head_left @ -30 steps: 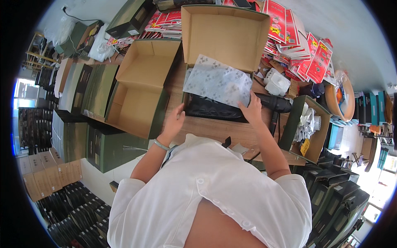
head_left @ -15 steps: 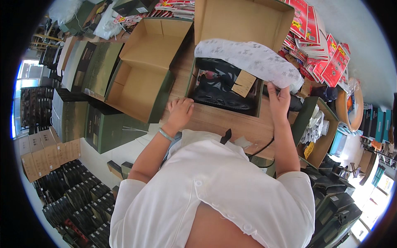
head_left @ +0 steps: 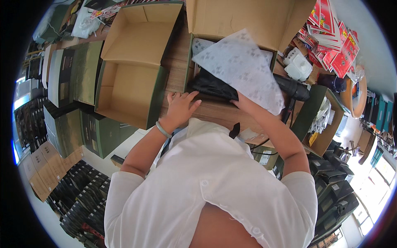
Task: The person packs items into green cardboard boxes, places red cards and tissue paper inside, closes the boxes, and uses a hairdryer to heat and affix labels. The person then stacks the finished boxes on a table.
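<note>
An open shoe box (head_left: 269,54) stands on the table before me, its brown lid (head_left: 244,18) raised at the far side. Inside lie black shoes (head_left: 215,86), largely hidden by a white printed sheet of tissue paper (head_left: 242,58) that slants over the box and hangs past its right front corner. My right hand (head_left: 245,103) is at the box's near edge, partly under the paper, which hides most of its fingers. At the near left corner, my left hand (head_left: 181,108) has its fingers spread and holds nothing.
To the left stands an open box with a bare brown inside (head_left: 128,89), beside stacked green boxes (head_left: 87,74). On the right are a black heat gun or hair dryer (head_left: 292,87), a white device (head_left: 297,65), red printed packets (head_left: 345,53) and a box of papers (head_left: 333,134).
The tissue paper has come from the box's far side toward me, over the shoes. My right hand has moved left to the near edge. My left hand's fingers have spread.
</note>
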Available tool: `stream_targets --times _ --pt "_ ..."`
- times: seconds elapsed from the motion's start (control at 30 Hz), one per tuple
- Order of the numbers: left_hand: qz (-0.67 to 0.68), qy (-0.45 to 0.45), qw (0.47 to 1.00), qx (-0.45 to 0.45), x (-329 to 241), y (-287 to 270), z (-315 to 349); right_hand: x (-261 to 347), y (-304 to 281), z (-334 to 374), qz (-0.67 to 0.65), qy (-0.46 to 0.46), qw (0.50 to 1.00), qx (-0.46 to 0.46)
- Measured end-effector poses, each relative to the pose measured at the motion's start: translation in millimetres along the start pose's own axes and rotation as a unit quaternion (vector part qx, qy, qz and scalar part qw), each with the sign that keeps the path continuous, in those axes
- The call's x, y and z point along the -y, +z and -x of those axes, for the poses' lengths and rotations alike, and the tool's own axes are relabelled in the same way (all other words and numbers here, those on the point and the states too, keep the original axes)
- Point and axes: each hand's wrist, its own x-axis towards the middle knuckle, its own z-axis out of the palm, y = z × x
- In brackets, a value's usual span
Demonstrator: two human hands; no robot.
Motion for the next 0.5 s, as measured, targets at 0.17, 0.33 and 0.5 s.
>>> stream_targets --times 0.17,0.33,0.5 --pt "0.033 -0.015 0.999 0.018 -2 -11 -2 7 -28 -10 0.029 0.033 0.998 0.051" --pt "0.052 -0.007 0.996 -0.072 9 0 -4 24 -77 -21 -0.073 0.065 0.995 -0.001" --pt "0.012 0.015 0.998 -0.066 4 -13 -14 25 -123 -16 -0.217 0.087 0.972 -0.025"
